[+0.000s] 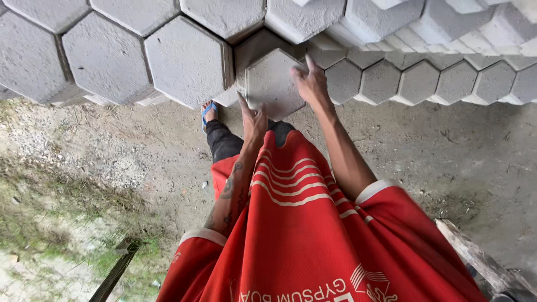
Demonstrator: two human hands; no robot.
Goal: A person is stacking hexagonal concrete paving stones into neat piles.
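A red shirt with white stripes fills the lower middle of the view, closest to the camera, and it hides the person's body and most of the legs. Past it both bare arms reach forward to a grey hexagonal paving block held on edge in front of the stacks. The left hand is pressed to the block's lower left edge, fingers spread and extended along it; the right hand grips the block's right side with its fingers splayed over the face and edge. The block stands just in front of a gap in the row of stacked hexagonal blocks, which lean face-out along the top of the view, with a second row of smaller-looking blocks to the right and more piled above. Below the held block a foot in a blue sandal stands on the bare dirt ground. A weathered wooden plank lies at lower right, and sparse grass at lower left.
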